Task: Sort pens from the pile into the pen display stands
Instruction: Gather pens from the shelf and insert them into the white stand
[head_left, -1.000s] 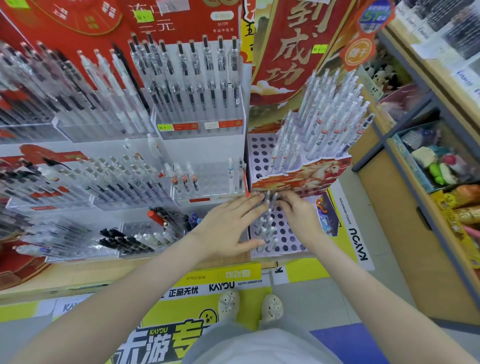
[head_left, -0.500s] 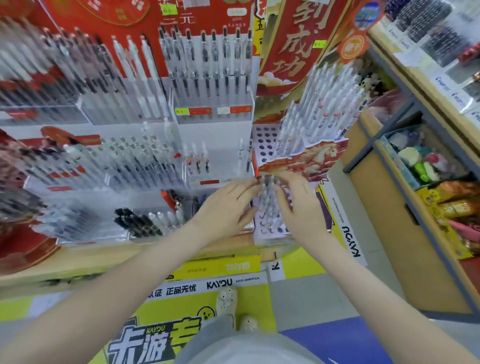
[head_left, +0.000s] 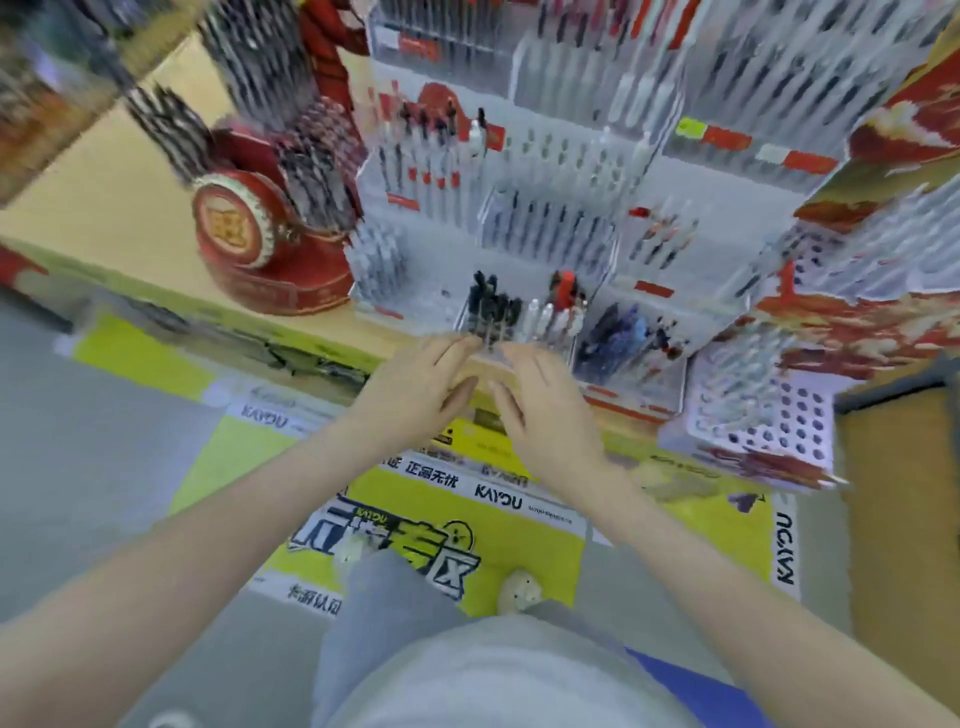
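The frame is blurred by motion. My left hand (head_left: 415, 384) and my right hand (head_left: 540, 405) are side by side at the shelf's front edge. Their fingers are fairly straight and the thumbs are spread. The fingertips reach the front of a clear bin (head_left: 467, 325) that holds black pens (head_left: 488, 304) and white pens (head_left: 545, 314). A pale blurred patch lies between the fingertips; I cannot tell whether it is pens. The white perforated pen stand (head_left: 769, 421) with a few clear pens is to the right of my right hand.
Tiered clear stands (head_left: 545, 218) full of pens rise behind the bin. A bin of blue pens (head_left: 618, 338) sits to its right. A red drum-shaped display (head_left: 260, 234) stands on the wooden shelf (head_left: 104, 208) at left. Yellow floor graphics and my shoes are below.
The view swung left and down. Both hands left the white perforated stand on the right and moved to the clear bin of black and white pens.
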